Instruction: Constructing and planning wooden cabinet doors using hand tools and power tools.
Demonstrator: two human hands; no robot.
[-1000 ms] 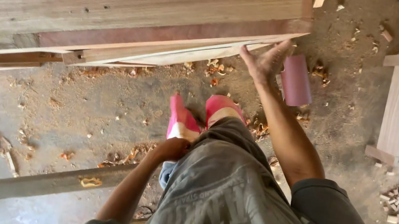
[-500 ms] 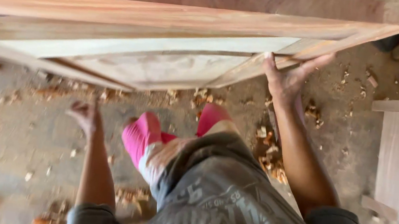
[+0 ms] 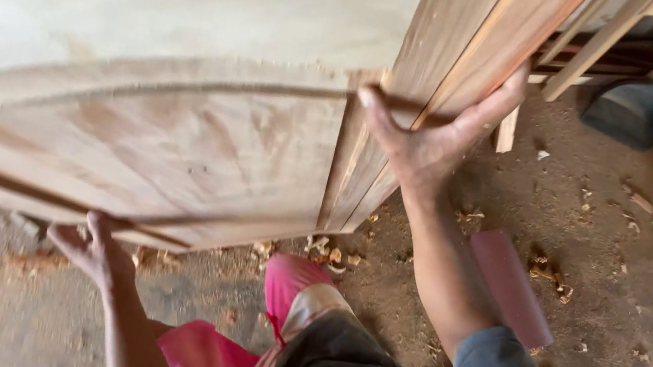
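In the head view, a large wooden panel (image 3: 183, 102) filled the upper left, tilted up off the floor (image 3: 631, 281) and held in both hands. It was a framed piece, with a raised, arched centre field and straight frame boards along its edges, pale with reddish streaks.

The right hand (image 3: 437, 135) clamped the panel's right frame board near its lower corner. The thumb lay across the near face and the fingers wrapped over the far edge, so the grip was closed tight on the wood. That hold looked suited to carrying weight and steering the tilt, since the corner gave a firm edge to pinch.

The left hand (image 3: 88, 247) was under the panel's lower edge, palm up, fingers curled against the underside. Its grip was a loose cupping, more a prop than a clamp, apparently steadying the long bottom rail while the other hand did the turning. The picture was blurred there, so how far the fingers closed could not be told exactly.

Below, the person's pink shoes (image 3: 294, 286) stood on the dusty floor among wood chips (image 3: 329, 253). A reddish block (image 3: 511, 287) lay on the floor just beside the right forearm. At upper right, pale timber legs (image 3: 597, 47) leaned or stood, with a dark object (image 3: 630, 112) near them, too unclear to name.
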